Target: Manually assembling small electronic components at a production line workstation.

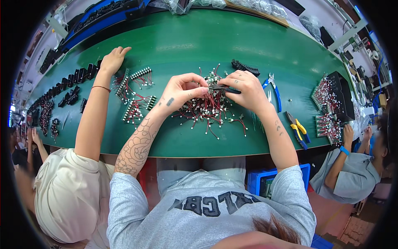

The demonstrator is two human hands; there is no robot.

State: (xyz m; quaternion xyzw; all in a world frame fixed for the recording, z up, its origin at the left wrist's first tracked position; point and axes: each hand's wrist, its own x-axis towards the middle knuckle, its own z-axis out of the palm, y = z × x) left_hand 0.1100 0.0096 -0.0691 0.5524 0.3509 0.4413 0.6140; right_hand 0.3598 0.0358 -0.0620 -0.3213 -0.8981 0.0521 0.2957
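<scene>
My right hand point(247, 89) is closed around a pair of dark-jawed pliers point(220, 87), whose tips point left toward my other hand. With thumb and forefinger pinched together, my left hand point(185, 88) meets the pliers' tips; whatever small piece sits in that pinch is too hidden to make out. Under and between both hands lies a heap of small circuit pieces with red and black wires and white connectors point(203, 108).
Blue-handled pliers point(277, 97) and yellow-and-blue cutters point(297, 128) lie right of me. Wired green board strips point(123, 88) lie left, beneath a co-worker's arm point(94, 110). A black box point(343, 97) stands far right. Below the table edge is a blue bin point(253, 182).
</scene>
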